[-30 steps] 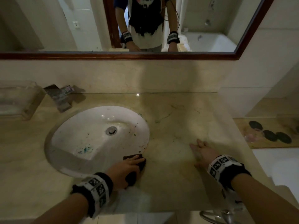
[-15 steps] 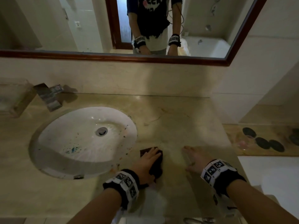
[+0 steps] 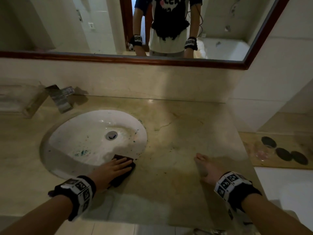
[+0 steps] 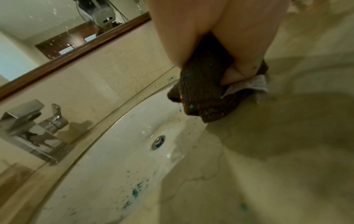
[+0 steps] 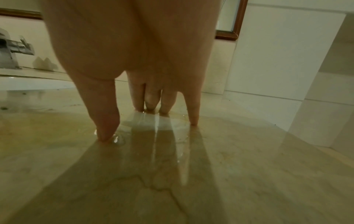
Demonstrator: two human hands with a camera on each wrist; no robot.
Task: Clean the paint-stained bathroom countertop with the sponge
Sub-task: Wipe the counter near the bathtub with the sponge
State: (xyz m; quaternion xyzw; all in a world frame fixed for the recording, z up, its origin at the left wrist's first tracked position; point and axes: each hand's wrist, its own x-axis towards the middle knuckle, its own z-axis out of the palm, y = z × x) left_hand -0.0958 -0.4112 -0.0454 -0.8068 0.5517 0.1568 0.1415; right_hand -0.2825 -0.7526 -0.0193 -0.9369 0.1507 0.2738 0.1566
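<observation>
My left hand (image 3: 111, 168) presses the sponge (image 4: 203, 97) at the sink's (image 3: 55, 160) front-right rim — thumb tucked under, fingers flat on top. It looks soft, soaked, slippery; best gripped mid-body. Right hand (image 3: 207, 168) — fingers spread on the wet countertop (image 3: 177, 141).

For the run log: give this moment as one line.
left hand presses sponge at sink rim | right hand flat on countertop | paint specks remain

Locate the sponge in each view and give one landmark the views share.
Head: sponge low centre, under the left hand, at the sink's near right rim.
Left wrist: sponge upper centre, gripped by the hand, over the sink rim.
Right wrist: not in it.
Shared landmark: faucet, at left in all three.
</observation>
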